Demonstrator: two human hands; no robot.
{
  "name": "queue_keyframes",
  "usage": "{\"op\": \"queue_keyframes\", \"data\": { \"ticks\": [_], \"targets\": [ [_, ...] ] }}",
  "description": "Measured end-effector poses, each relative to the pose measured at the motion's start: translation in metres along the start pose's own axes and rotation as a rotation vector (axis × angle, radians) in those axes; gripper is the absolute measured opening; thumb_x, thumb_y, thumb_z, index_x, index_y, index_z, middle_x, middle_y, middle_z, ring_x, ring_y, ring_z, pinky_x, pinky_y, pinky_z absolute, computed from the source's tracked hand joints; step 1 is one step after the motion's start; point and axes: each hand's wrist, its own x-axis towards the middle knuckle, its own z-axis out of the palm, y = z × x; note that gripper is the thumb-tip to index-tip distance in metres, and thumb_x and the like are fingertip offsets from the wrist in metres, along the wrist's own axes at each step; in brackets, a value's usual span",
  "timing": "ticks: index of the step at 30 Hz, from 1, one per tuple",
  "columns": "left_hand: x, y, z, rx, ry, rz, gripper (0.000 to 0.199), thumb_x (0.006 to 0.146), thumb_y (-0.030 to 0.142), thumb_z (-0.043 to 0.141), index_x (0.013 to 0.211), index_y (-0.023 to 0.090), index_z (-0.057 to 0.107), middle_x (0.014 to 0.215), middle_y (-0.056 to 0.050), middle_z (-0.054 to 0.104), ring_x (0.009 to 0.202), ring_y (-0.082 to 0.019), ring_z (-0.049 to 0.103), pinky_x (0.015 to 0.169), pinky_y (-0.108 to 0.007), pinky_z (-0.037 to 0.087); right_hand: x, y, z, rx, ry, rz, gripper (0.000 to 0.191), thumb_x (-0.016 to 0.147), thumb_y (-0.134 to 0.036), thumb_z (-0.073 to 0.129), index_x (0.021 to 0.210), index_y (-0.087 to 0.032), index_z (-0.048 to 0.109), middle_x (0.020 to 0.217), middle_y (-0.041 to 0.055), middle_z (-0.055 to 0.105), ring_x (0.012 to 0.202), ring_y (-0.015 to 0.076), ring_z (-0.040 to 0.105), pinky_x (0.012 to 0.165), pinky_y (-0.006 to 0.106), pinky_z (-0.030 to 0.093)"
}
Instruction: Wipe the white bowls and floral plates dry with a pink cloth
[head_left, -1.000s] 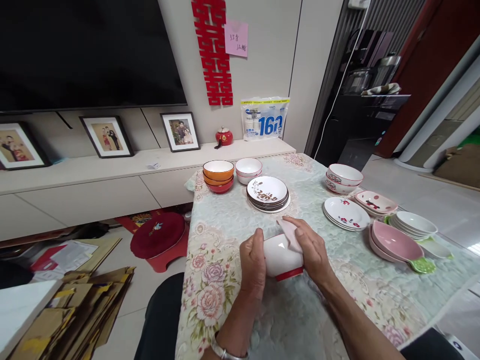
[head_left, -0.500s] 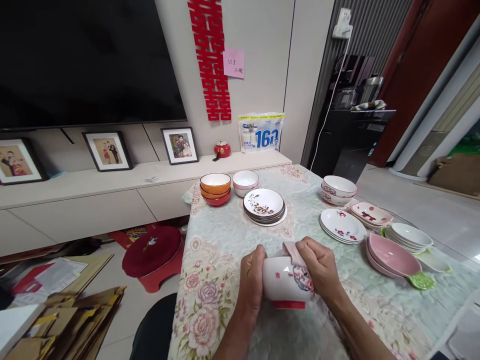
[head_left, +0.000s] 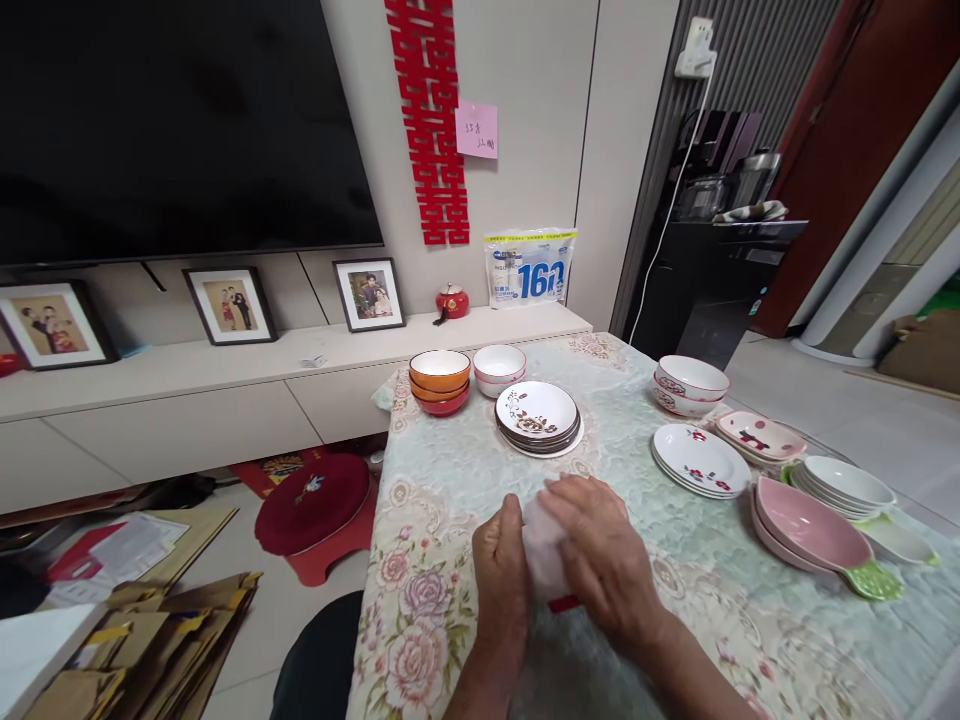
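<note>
Head view: left hand [head_left: 501, 560] grips the left side of a white ceramic bowl w/ red foot ring [head_left: 541, 560], fingers curled round its wall, thumb up at the rim. Right hand [head_left: 600, 560] lies over the bowl's right side & top, fingers spread flat across it, covering most of it; can't tell if a cloth sits under the palm. Bowl is held just above the pale green floral tablecloth [head_left: 465, 470], near the table's front edge, betw. both hands. Behind: stack of brown-flowered white plates [head_left: 537, 415], orange & red bowl stack [head_left: 439, 380], white bowls w/ pink rims [head_left: 499, 365]. Right: red-flowered plates [head_left: 700, 462], pink oval dishes [head_left: 814, 510].
</note>
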Motion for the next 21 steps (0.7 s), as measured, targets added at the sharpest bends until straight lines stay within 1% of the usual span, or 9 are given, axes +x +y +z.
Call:
{"op": "queue_keyframes", "data": {
  "ticks": [4,6,8,10,13,15,16,18,21],
  "targets": [
    [-0.001,0.002,0.008,-0.143,0.117,-0.177,0.043,0.069,0.053,0.066,0.052,0.020,0.044,0.045,0.005,0.042,0.042,-0.011,0.039,0.044,-0.025,0.034,-0.004,0.026,-0.002,0.401,0.125,0.480,0.044,0.100,-0.034,0.030,0.129,-0.020,0.060,0.127,0.0102,0.065,0.118,0.0247,0.060,0.099,0.042,0.049],
    [0.001,0.004,0.009,-0.227,0.177,-0.231,0.040,0.065,0.052,0.068,0.055,0.021,0.045,0.047,0.005,0.046,0.042,-0.013,0.043,0.044,-0.026,0.037,-0.006,0.025,0.003,0.469,0.162,0.587,0.046,0.101,-0.036,0.028,0.131,-0.020,0.059,0.127,0.0109,0.065,0.118,0.0243,0.060,0.098,0.042,0.050],
    [0.004,0.005,0.007,-0.224,0.237,-0.231,0.039,0.066,0.052,0.066,0.055,0.021,0.045,0.047,0.004,0.046,0.042,-0.013,0.043,0.043,-0.026,0.036,-0.008,0.016,0.009,0.370,0.182,0.521,0.045,0.100,-0.034,0.030,0.136,-0.021,0.054,0.135,0.0110,0.060,0.125,0.0245,0.055,0.102,0.044,0.047],
    [0.005,0.007,0.004,-0.146,0.264,-0.203,0.039,0.070,0.052,0.062,0.053,0.021,0.045,0.046,0.004,0.045,0.042,-0.013,0.041,0.043,-0.026,0.034,-0.010,0.002,0.013,0.168,0.156,0.311,0.045,0.098,-0.028,0.037,0.141,-0.023,0.048,0.143,0.0102,0.052,0.133,0.0256,0.046,0.110,0.049,0.038],
    [0.005,0.009,0.000,-0.072,0.185,-0.157,0.042,0.072,0.054,0.060,0.051,0.021,0.045,0.046,0.002,0.045,0.045,-0.013,0.042,0.045,-0.027,0.036,-0.008,-0.011,0.010,-0.092,0.002,-0.031,0.053,0.090,-0.016,0.048,0.142,-0.027,0.047,0.144,0.0069,0.052,0.137,0.0278,0.040,0.116,0.058,0.017],
    [0.003,0.008,-0.001,-0.060,0.097,-0.109,0.043,0.071,0.056,0.062,0.052,0.021,0.045,0.048,0.002,0.046,0.047,-0.013,0.042,0.046,-0.027,0.036,-0.006,-0.009,0.002,-0.123,-0.062,-0.128,0.052,0.087,-0.015,0.051,0.138,-0.028,0.050,0.140,0.0051,0.056,0.135,0.0279,0.042,0.116,0.058,0.014],
    [0.002,0.008,-0.001,-0.037,0.050,-0.085,0.044,0.071,0.056,0.063,0.052,0.021,0.044,0.048,0.002,0.045,0.048,-0.013,0.040,0.046,-0.026,0.035,-0.004,-0.005,-0.001,-0.085,-0.054,-0.112,0.050,0.088,-0.018,0.051,0.137,-0.027,0.051,0.139,0.0061,0.056,0.133,0.0281,0.043,0.115,0.056,0.018],
    [0.001,0.005,0.000,0.009,-0.024,-0.061,0.046,0.072,0.055,0.063,0.051,0.020,0.043,0.048,0.003,0.041,0.047,-0.011,0.036,0.044,-0.025,0.031,-0.003,0.006,-0.007,0.071,0.005,0.033,0.042,0.093,-0.026,0.045,0.134,-0.024,0.054,0.134,0.0088,0.058,0.127,0.0270,0.049,0.109,0.050,0.032],
    [0.001,0.001,0.004,-0.067,-0.006,-0.123,0.045,0.072,0.053,0.065,0.051,0.020,0.041,0.046,0.005,0.037,0.044,-0.009,0.033,0.043,-0.024,0.029,-0.002,0.019,-0.007,0.389,0.092,0.389,0.039,0.097,-0.038,0.036,0.115,-0.020,0.066,0.113,0.0092,0.068,0.106,0.0247,0.061,0.092,0.040,0.046]
  ]
}}
